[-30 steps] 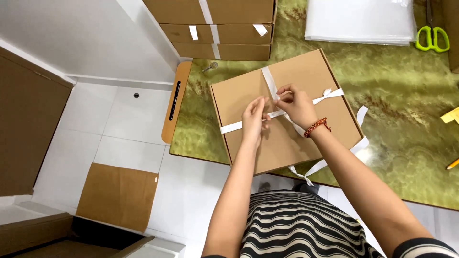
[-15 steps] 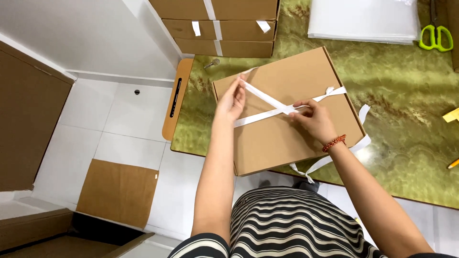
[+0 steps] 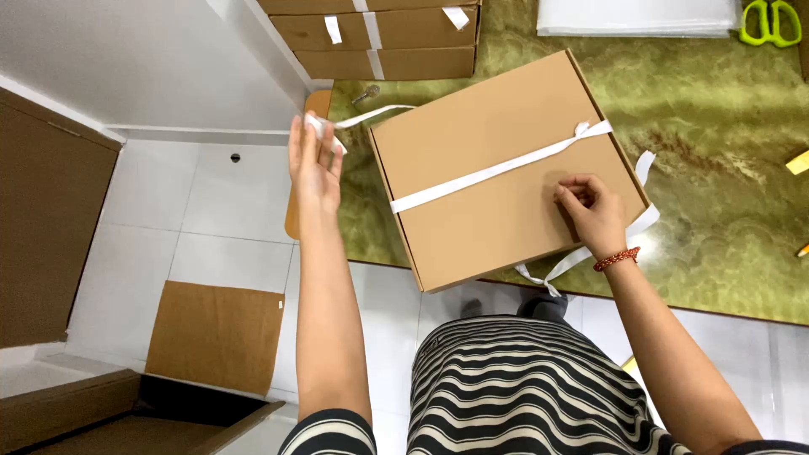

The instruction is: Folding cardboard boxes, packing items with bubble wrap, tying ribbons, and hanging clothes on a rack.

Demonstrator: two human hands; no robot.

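Head view, flat brown cardboard box (image 3: 506, 168) on green marbled table (image 3: 716, 194), left hand (image 3: 313, 160) pinching white ribbon (image 3: 497, 168) end, right hand (image 3: 594, 211) fingers curled closed on box top.

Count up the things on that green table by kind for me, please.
Brown cardboard boxes: 4, one in front and three stacked behind
White ribbon: 1
Green scissors: 1
Stack of white sheets: 1
Total: 7
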